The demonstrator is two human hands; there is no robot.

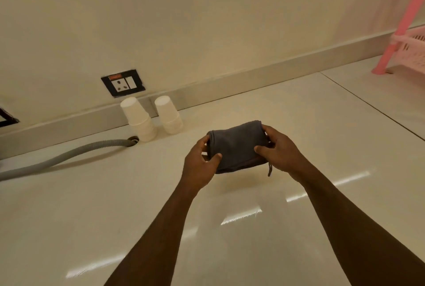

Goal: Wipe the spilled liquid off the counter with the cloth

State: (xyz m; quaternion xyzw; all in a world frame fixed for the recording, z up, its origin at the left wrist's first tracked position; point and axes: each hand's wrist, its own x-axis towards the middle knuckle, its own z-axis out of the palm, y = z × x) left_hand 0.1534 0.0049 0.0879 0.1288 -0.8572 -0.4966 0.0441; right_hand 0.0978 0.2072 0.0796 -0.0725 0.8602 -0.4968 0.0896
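Note:
A folded dark grey cloth (236, 147) is held a little above the glossy cream counter (115, 212), near the middle of the view. My left hand (200, 166) grips its left end, thumb on top. My right hand (280, 150) grips its right end, and a short loose strip of cloth hangs below that hand. A shadow lies on the counter beneath the cloth. I cannot make out any spilled liquid; only bright streaks of reflected light show on the surface.
Two stacks of upside-down white paper cups (140, 120) (169, 115) stand at the wall. A grey corrugated hose (69, 154) runs from a hole in the counter to the left. A wall socket (123, 83) sits above. A pink plastic rack (404, 39) stands far right.

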